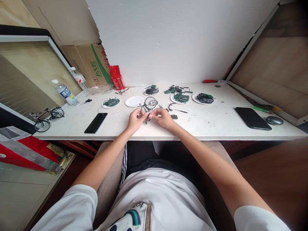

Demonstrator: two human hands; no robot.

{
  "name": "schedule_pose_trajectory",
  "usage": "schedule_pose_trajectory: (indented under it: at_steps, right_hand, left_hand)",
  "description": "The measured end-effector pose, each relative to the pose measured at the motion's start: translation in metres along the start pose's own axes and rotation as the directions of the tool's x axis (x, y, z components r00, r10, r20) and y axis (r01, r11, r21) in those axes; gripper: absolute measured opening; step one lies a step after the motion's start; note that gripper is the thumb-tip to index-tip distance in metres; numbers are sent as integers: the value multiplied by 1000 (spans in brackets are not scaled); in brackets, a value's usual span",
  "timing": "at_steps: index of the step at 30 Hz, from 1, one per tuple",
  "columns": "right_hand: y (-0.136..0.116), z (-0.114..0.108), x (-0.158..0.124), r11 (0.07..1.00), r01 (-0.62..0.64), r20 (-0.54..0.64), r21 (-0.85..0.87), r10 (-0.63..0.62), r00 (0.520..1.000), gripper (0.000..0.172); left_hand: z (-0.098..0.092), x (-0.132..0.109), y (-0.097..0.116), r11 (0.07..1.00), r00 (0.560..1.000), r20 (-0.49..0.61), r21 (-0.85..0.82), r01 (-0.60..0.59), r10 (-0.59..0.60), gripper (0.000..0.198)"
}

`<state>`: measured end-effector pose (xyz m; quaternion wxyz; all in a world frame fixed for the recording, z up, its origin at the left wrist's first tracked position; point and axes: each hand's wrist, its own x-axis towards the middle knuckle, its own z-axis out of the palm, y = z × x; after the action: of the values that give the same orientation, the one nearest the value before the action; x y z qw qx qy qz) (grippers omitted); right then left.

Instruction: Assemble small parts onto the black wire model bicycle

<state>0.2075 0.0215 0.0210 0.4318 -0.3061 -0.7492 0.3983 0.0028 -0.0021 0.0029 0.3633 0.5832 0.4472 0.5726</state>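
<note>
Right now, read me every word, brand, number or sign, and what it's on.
"北大荒", green: brown cardboard box.
"花生油", red, partly hidden, probable: same box.
Too small or blurred: clear plastic bottle with blue label; clear plastic bottle with white-red label; small red cardboard box; white rainbow-print cloth.

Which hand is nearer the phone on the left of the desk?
Left. The left hand is right of the phone, apart from it, at the model bicycle. The right hand, at the same bicycle, is farther right, beyond the left hand.
</note>
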Motion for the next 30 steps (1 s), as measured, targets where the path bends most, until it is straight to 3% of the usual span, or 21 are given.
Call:
schedule_pose_trajectory:
  at_steps: [6, 9, 14, 22, 30]
  right_hand:
    - [5, 5, 0, 998, -23, -49, 64, 26, 998, 45]
    - [7, 5, 1, 1000, 9, -85, -6, -10, 996, 48]
    - [8, 4, 0, 982, 96, -88, -163, -111, 990, 44]
    - [10, 6, 0, 983, 99, -72, -152, -111, 991, 31]
    - [9, 4, 0, 991, 8, -161, -135, -29, 986, 27]
  left_hand:
    - [0, -1, 0, 1000, 1000, 16, -6, -20, 20, 44]
    - [0, -1, 0, 999, 999, 23, -23, -27, 28, 45]
    - [0, 0, -1, 999, 999, 33, -39, -12, 13, 47]
    - [0, 3, -3, 1000, 1000, -23, -29, 8, -8, 50]
    - [3, 2, -2, 997, 999, 16, -76, 32, -31, 55]
